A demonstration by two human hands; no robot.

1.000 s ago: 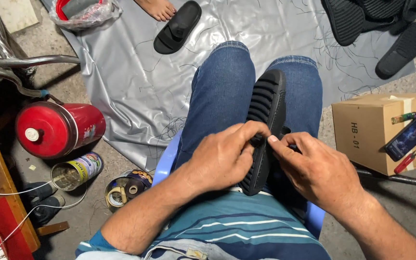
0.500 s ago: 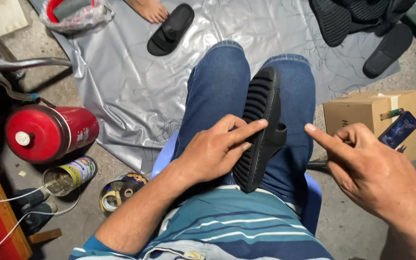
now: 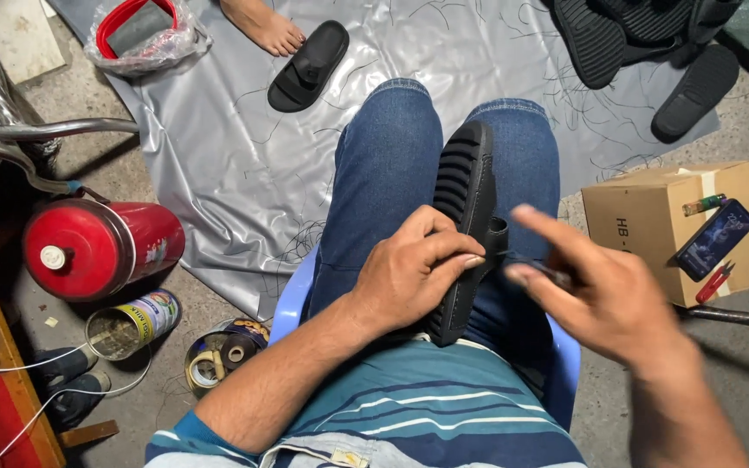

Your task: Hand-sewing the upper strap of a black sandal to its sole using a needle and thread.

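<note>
- A black ridged sandal (image 3: 465,221) is held sole-up along the right thigh of the blue jeans (image 3: 392,182), its toe end pointing away from the body and its near end at the striped shirt.
- It is grasped by the left hand (image 3: 409,273): the fingers are curled over its left edge, with the index fingertip laid across the sole near the strap.
- The right hand (image 3: 604,299) is seen just to the right of the sandal, blurred; something small and dark appears pinched between thumb and fingers, but what it is cannot be told.
- The edge of a blue plastic chair (image 3: 292,299) is visible on both sides of the lap.
- A grey plastic sheet (image 3: 218,165) strewn with loose threads is spread in front of the knees; bare room is left on it between the legs and another black sandal (image 3: 309,65), beside a bare foot (image 3: 262,24).
- A cardboard box (image 3: 643,221), closed, is set to the right, with a phone (image 3: 714,239) and small red cutters (image 3: 714,282) lying on it.
- To the left, a red cylinder (image 3: 101,247) lies on its side, with an open tin can (image 3: 132,322) beside it, its contents indistinct.
</note>
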